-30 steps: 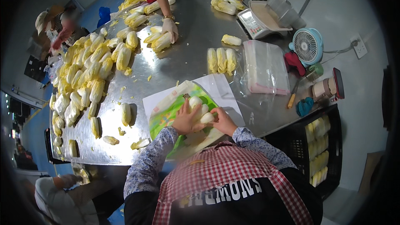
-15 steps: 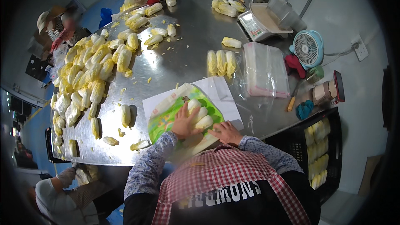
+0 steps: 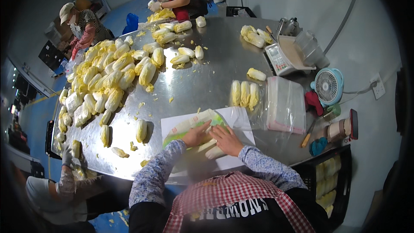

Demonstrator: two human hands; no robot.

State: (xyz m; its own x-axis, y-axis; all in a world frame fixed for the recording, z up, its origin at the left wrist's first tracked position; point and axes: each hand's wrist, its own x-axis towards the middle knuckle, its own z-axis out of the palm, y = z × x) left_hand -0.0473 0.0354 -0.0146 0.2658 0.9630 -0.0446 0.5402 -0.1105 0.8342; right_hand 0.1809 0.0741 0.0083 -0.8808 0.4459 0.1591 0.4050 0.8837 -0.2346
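A green and white printed plastic bag [image 3: 181, 127] lies on white paper [image 3: 246, 126] in front of me, with pale cabbage ends [image 3: 214, 152] showing under or through it by my right hand. My left hand [image 3: 196, 135] rests on the bag, fingers stretched to the right. My right hand [image 3: 227, 140] lies across it with straight fingers, their tips close to the left hand's. The palms hide most of the cabbages, so I cannot tell how far the bag covers them. Just beyond the paper, several small napa cabbages sit side by side in a clear bag [image 3: 244, 95].
A large heap of napa cabbages [image 3: 103, 75] covers the left of the steel table [image 3: 189, 90]. On the right are clear bags [image 3: 284, 105], a scale [image 3: 278, 60], a fan [image 3: 328, 87], a knife [image 3: 306, 140] and a black crate [image 3: 340, 185]. Co-workers stand at the far and left edges.
My right hand has moved from the bag's right edge onto its middle, beside the left. The white cabbages that lay bare between my hands are now mostly covered. The view has tilted up.
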